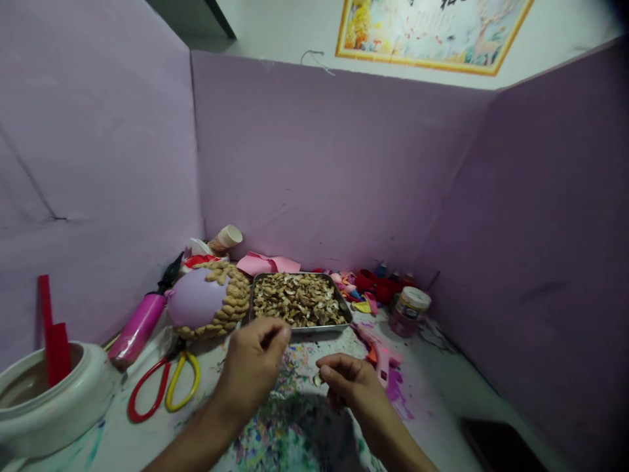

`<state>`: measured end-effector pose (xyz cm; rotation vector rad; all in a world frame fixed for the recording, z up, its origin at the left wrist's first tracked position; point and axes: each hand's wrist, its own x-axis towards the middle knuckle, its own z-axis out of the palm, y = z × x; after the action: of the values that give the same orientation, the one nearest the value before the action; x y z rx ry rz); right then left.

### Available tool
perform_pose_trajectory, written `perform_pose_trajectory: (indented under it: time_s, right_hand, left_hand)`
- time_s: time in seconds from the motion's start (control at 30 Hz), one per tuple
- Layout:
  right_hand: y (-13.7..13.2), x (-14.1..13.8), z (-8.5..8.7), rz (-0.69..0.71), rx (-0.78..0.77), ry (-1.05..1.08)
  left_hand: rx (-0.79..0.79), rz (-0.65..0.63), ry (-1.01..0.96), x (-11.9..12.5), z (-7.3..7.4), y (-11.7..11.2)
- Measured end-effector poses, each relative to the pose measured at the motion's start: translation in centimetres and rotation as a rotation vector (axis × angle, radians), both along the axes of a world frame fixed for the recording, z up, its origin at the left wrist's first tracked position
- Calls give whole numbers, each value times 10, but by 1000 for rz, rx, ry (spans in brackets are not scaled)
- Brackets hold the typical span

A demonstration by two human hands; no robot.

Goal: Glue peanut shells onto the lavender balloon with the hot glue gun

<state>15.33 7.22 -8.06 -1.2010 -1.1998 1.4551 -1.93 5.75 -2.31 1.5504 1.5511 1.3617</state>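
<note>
My right hand [354,383] pinches a small piece of shell [318,379] between thumb and fingertips, above the paint-stained tabletop. To its left, my left hand [258,354] is closed, thumb against curled fingers; whatever it may hold is hidden. Just beyond my left hand lies a metal tray [314,329] full of broken brown nut shells [299,298]. Left of the tray rests a lilac balloon [196,298], partly covered by rows of tan, peanut-like shells [236,298]. A pink glue gun [382,359] with a red light lies behind my right hand.
Scissors [147,392] with red and yellow handles lie at left, near a magenta pump [140,328] and a white pot [93,393] holding red strips [59,354]. At right are a lidded jar [410,311] and a dark flat object [501,446]. Purple panels [319,164] enclose the table.
</note>
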Motion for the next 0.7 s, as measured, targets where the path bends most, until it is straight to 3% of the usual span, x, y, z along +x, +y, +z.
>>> perform_pose_trajectory:
  time_s: [0.07, 0.17, 0.33, 0.6, 0.7]
  right_hand:
    - [-7, 5, -2, -34, 27, -7]
    - [-16, 11, -6, -61, 87, -37]
    - [-27, 17, -14, -61, 218, -142]
    - [-31, 13, -14, -33, 279, -267]
    - [-23, 26, -10, -107, 269, -350]
  left_hand:
    - [-440, -124, -454, 26, -18, -11]
    - [-659, -203, -647, 48, -42, -24]
    - [-760, -203, -784, 54, -59, -40]
    - [-805, -257, -845, 52, -61, -44]
    - [-800, -248, -850, 48, -59, -42]
